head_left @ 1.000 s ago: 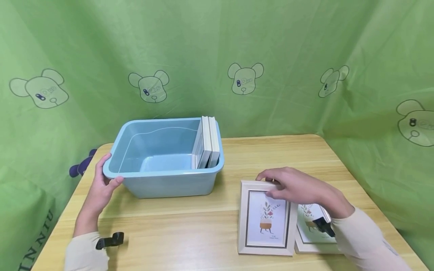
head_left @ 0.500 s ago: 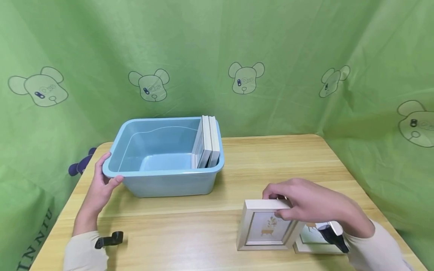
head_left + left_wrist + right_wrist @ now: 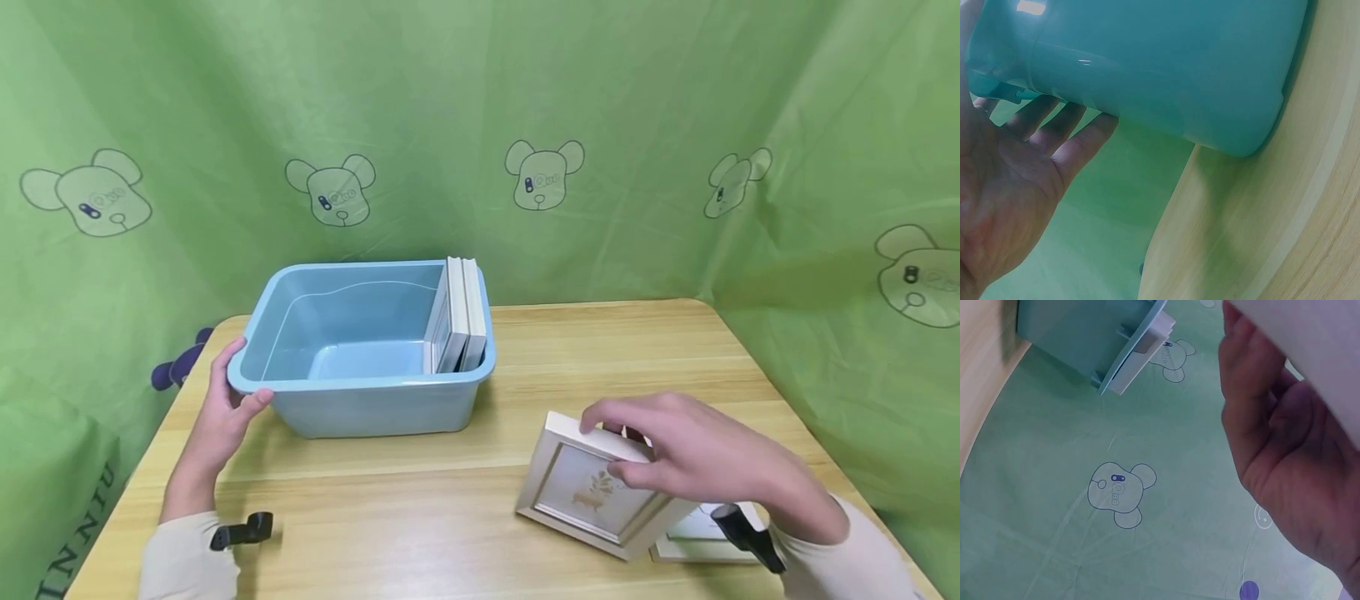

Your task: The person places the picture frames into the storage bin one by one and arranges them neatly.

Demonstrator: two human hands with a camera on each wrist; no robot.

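Observation:
My right hand (image 3: 675,446) pinches the top edge of a cream picture frame (image 3: 555,487), thumb on its front and fingers behind. The frame stands tilted, its plant print facing me, one lower corner near the table. In the right wrist view its pale side (image 3: 1329,356) cuts across the hand. At the near left corner of a blue plastic basin (image 3: 375,410), my left hand (image 3: 213,433) holds the rim, thumb in front and fingers along the left side. Upright picture frames (image 3: 474,317) lean together against the basin's right wall.
Another picture frame (image 3: 708,548) lies on the wooden table (image 3: 375,517), partly hidden by the right hand and the held frame. A green curtain (image 3: 435,100) with bear prints hangs close behind and beside the table.
My right hand has raised the picture frame from leaning back to nearly upright, then turned it askew, lifting its left side. The left hand and the basin have stayed put.

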